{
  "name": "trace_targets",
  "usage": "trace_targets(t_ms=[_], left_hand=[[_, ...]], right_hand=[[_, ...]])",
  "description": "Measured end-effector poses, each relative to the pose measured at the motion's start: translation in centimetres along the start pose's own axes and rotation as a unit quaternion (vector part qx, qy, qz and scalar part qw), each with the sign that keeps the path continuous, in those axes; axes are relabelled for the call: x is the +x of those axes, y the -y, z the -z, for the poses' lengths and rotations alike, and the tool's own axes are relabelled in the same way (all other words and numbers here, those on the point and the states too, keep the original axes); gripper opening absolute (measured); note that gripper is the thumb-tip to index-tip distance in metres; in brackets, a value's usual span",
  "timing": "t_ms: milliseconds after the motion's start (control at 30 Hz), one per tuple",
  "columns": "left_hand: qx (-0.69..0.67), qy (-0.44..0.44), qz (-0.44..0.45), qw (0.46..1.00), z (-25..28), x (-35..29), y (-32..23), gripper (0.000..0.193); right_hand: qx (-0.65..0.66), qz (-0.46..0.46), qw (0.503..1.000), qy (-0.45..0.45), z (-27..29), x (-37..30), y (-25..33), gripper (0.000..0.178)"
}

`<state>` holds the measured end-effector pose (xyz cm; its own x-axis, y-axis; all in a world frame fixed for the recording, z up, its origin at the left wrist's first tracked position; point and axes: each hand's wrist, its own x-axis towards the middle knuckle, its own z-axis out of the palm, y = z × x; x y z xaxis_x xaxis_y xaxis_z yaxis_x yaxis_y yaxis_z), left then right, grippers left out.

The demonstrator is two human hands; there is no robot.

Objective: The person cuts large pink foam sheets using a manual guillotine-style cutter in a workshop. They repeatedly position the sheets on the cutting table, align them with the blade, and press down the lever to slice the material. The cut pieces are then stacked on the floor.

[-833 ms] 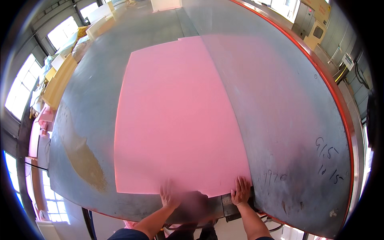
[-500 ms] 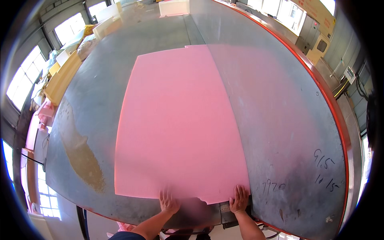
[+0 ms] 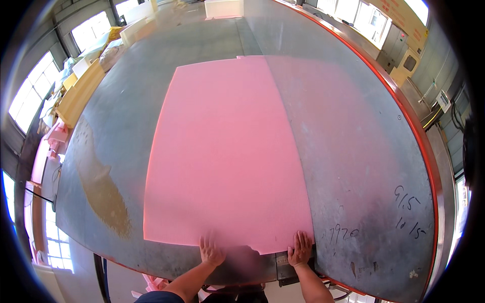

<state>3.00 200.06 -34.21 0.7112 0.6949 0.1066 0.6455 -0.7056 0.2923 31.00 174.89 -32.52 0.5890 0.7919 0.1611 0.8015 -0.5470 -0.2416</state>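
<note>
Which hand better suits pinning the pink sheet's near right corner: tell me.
Probably the right hand: its fingers lie on the pink sheet beside that corner; the left hand rests farther left.

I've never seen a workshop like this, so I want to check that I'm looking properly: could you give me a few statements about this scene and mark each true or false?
1. The pink sheet lies on the grey table. True.
2. The left hand is at the sheet's far edge. False: it is at the near edge.
3. The right hand is at the sheet's near right corner. True.
4. The brown patch on the table is right of the sheet. False: it is to the left.
5. Both hands are gripping tools. False: neither holds a tool.
</note>
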Motion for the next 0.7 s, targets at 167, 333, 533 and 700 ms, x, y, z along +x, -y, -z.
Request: trace_targets(t_ms=[167,333,533,700], left_hand=[[-0.002,0.003,-0.001,1.0,0.6,0.3,-0.2,0.079],[0.002,0.017,0.006,1.0,1.1,0.3,-0.4,0.078],[-0.009,0.025,0.016,1.0,0.5,-0.4,0.1,0.077],[-0.021,0.023,0.012,0.999,1.0,-0.2,0.1,0.077]], right_hand=[[0.0,0.003,1.0,-0.002,-0.7,-0.3,-0.3,0.065],[-0.01,0.002,1.0,-0.014,-0.7,-0.5,-0.1,0.069],[-0.014,0.001,1.0,-0.006,-1.3,-0.9,-0.5,0.069],[-0.012,0.0,1.0,-0.003,-1.0,-0.6,-0.1,0.065]])
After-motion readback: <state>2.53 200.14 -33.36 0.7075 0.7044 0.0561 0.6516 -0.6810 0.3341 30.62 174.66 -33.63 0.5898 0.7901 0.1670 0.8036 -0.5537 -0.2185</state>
